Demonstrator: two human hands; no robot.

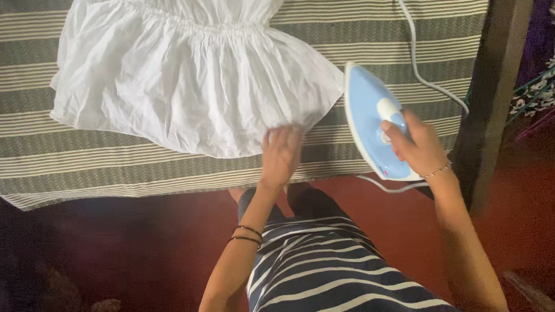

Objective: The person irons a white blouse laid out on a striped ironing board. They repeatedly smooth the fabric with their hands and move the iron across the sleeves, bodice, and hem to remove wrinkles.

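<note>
— White cotton, gathered at the waist, spread across the striped cloth that covers the table: that's the garment, and the left hand is right on its lower hem.

— How are those fingers sitting?

— Flat and lightly spread, fingertips pressing the hem down, nothing pinched or gripped. Palm lies on the striped cloth just below the fabric's edge.

— And the other side?

— Right hand is wrapped around the handle of the blue and white iron. Fingers curled closed on it, thumb up by the white dial. The iron's pointed nose sits just beside the garment's right corner, touching or nearly so; I can't tell which.

— Any room to work with?

— Plenty. Bare striped cloth runs wide to the left of the garment and above the iron. The near table edge lies close under both hands. The iron's white cord trails up across the cloth, well clear of the garment, and a dark upright post stands near the iron's right.
</note>
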